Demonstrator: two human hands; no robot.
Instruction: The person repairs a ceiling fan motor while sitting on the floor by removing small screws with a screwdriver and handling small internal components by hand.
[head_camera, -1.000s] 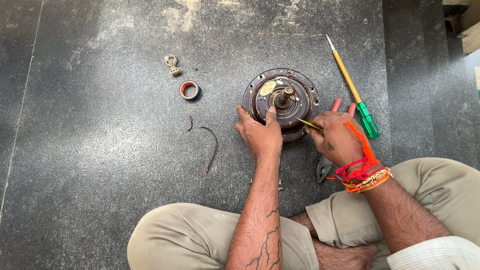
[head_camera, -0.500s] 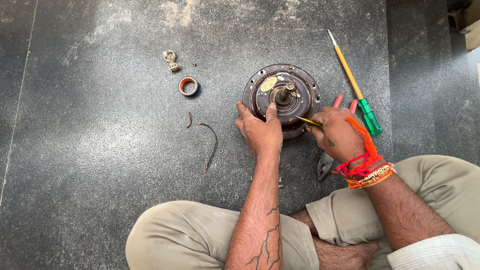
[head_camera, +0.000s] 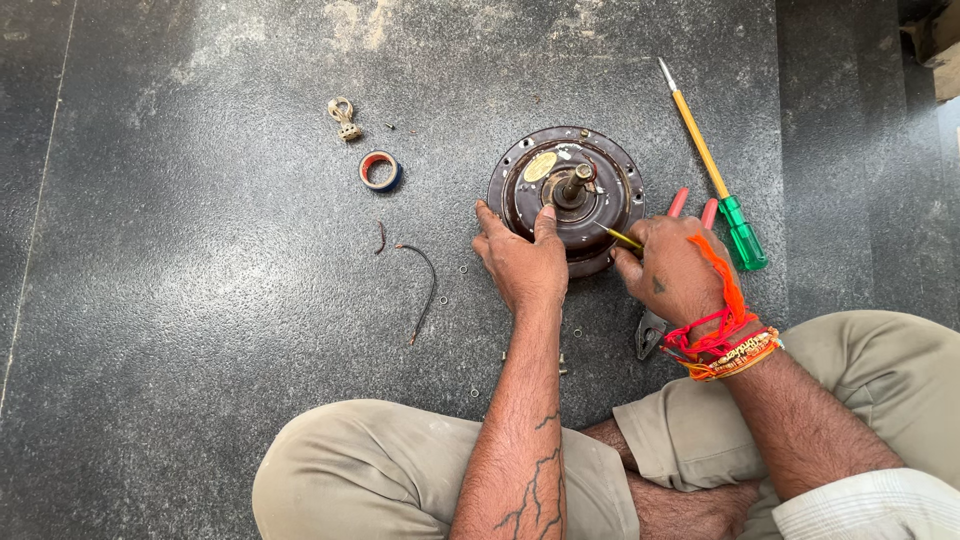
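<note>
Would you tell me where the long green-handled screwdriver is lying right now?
In the head view, the screwdriver lies on the floor, right of the round motor housing, just beyond the right hand.
</note>
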